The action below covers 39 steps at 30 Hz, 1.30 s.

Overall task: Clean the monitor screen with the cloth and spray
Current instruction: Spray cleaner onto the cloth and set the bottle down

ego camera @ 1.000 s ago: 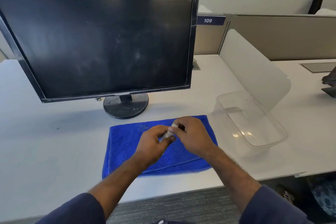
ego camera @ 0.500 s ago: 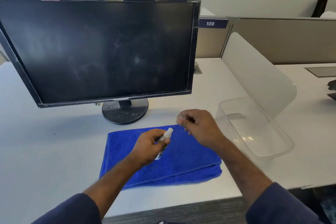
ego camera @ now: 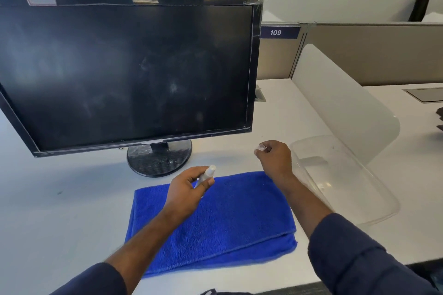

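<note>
Cloth: the blue cloth (ego camera: 215,223) lies folded flat on the white desk (ego camera: 60,211), low in the middle of the frame, under my forearms.
Left hand: my left hand (ego camera: 187,189) is just above the cloth's far edge, fingers curled round the small spray bottle (ego camera: 206,174), its nozzle end poking out toward the upper right.
Right hand: my right hand (ego camera: 273,158) is over bare desk right of centre, thumb and fingertips pinched together on a small clear cap (ego camera: 260,146).
Tub: a clear plastic tub (ego camera: 347,179) sits just right of that hand, touching a frosted divider (ego camera: 340,103).
Monitor: the black monitor (ego camera: 129,72) fills the upper left, its dark screen smudged, on a round stand (ego camera: 159,159) just beyond the cloth.
</note>
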Tool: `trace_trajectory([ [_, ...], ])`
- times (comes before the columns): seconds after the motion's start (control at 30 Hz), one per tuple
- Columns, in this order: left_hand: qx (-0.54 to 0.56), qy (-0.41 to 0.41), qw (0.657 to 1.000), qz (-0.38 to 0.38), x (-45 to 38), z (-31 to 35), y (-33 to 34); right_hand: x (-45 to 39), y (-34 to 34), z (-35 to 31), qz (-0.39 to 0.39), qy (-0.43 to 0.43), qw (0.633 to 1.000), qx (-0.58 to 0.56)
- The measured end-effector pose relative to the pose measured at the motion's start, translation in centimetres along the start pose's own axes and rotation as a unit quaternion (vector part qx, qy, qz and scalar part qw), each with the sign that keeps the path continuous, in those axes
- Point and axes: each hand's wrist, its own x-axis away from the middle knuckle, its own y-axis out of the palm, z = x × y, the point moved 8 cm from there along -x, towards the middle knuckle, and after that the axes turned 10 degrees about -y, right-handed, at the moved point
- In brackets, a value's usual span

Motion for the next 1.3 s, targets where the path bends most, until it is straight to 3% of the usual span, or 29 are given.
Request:
trace_trajectory([
  [0.27,0.023,-0.013,1.000,0.003,-1.9,-0.5,0.2,-4.3,2.6,3.8,0.020,0.069,0.996,0.050],
  [0.53,0.039,-0.012,0.999,-0.020,-3.2,-0.3,1.3,-7.6,4.9,5.6,-0.038,0.086,0.984,0.153],
  [0.93,0.048,-0.021,0.998,-0.025,-4.3,-0.5,1.6,-10.3,6.3,6.4,-0.033,0.076,0.990,0.118],
  [1.17,0.041,-0.019,0.999,-0.028,-4.2,-0.3,1.6,-8.5,4.9,5.9,0.027,0.066,0.993,0.090],
  [1.3,0.069,-0.012,0.997,-0.020,-3.3,0.3,1.4,-5.6,3.2,3.7,0.106,0.056,0.991,0.051],
])
